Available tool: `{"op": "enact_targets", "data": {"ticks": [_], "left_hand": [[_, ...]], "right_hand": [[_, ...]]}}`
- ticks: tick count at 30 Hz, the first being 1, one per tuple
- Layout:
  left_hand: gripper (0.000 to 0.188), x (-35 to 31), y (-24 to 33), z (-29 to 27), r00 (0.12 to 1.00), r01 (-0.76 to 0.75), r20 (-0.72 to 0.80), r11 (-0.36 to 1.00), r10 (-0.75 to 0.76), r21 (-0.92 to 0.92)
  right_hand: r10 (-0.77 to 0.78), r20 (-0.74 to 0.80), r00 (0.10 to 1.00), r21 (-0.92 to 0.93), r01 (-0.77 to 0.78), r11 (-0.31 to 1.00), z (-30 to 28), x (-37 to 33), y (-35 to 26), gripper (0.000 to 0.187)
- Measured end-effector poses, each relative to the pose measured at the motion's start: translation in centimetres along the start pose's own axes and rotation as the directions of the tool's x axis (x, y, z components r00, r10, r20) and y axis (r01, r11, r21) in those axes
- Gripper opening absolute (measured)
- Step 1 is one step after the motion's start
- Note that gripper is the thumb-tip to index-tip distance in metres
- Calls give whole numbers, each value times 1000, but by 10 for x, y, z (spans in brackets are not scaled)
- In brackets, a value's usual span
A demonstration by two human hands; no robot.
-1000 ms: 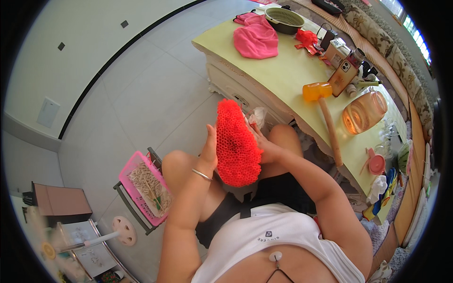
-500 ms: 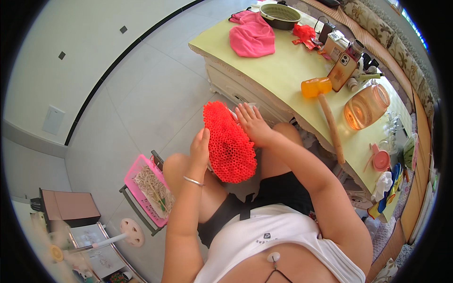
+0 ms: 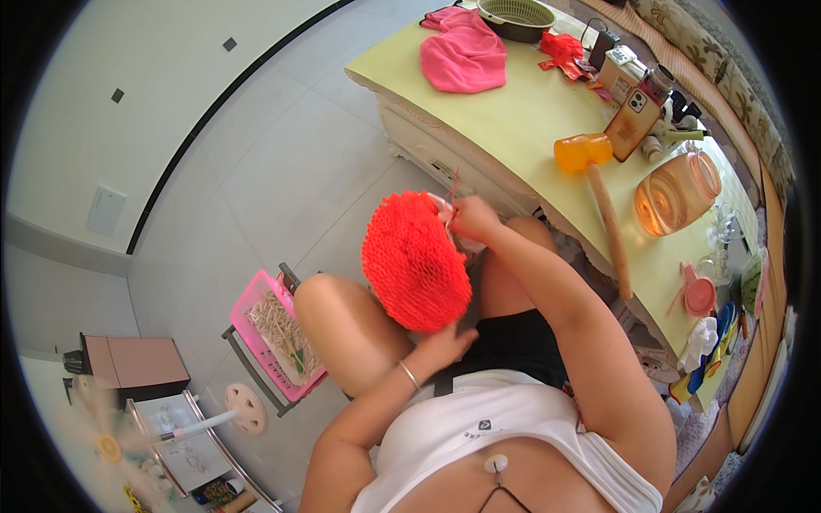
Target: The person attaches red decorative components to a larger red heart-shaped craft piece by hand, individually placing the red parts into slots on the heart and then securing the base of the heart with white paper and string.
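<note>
A thick bundle of red tubes point(image 3: 415, 265), like drinking straws seen end-on, stands between my knees with its open ends up. Some whitish wrapping shows at its far right edge. There my right hand point(image 3: 473, 220) is closed in a pinch, and thin red strands point(image 3: 456, 181) stick up from its fingers. Against the bundle's near side lies my left hand point(image 3: 443, 346), its visible fingers stretched out and the rest partly hidden under the rim.
A pink basket point(image 3: 250, 318) of pale sticks stands left of my knee. On the yellow-topped table lie an orange-headed mallet point(image 3: 585, 152), a jar of amber liquid point(image 3: 674, 197), a phone point(image 3: 633, 125) and a pink cloth point(image 3: 463, 53). A fan point(image 3: 109, 446) is at lower left.
My left hand has moved from the bundle's left side to its near side. My right hand went from lying flat on the right edge to pinching there. The bundle's top has tilted slightly.
</note>
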State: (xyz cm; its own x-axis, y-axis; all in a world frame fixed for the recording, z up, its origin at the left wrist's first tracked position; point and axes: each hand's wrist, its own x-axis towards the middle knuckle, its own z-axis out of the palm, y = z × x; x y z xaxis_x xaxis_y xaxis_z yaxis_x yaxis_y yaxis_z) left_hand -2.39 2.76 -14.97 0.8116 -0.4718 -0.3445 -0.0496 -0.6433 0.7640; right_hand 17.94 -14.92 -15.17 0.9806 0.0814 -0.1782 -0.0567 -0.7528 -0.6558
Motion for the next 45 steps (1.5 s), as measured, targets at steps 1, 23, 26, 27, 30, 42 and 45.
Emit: {"op": "enact_targets", "data": {"ticks": [1,23,26,27,30,42,45], "left_hand": [[73,8,-1,-12,995,12,-94,998,-18,-64],[84,73,-28,-80,887,380,214,384,-410,-841],[97,80,-25,-69,842,517,424,276,-334,-810],[97,80,-23,-67,845,515,435,257,-309,-818],[96,82,-20,-59,835,541,505,161,-219,-825],[40,82,-59,-50,975,187,160,175,-156,-967],[28,74,-43,-55,956,263,214,257,-202,-930]], "right_hand": [[12,-16,1000,16,-12,1000,-5,1,4,47],[226,34,973,817,-157,554,71,-60,-1,27],[158,-88,983,473,-98,876,58,-70,-12,28],[139,-103,985,437,-81,896,60,-69,-9,29],[104,-125,987,400,-46,915,65,-69,11,31],[-36,104,994,-108,47,993,65,-132,-27,29],[-134,157,978,-61,145,988,77,-137,-17,43]]}}
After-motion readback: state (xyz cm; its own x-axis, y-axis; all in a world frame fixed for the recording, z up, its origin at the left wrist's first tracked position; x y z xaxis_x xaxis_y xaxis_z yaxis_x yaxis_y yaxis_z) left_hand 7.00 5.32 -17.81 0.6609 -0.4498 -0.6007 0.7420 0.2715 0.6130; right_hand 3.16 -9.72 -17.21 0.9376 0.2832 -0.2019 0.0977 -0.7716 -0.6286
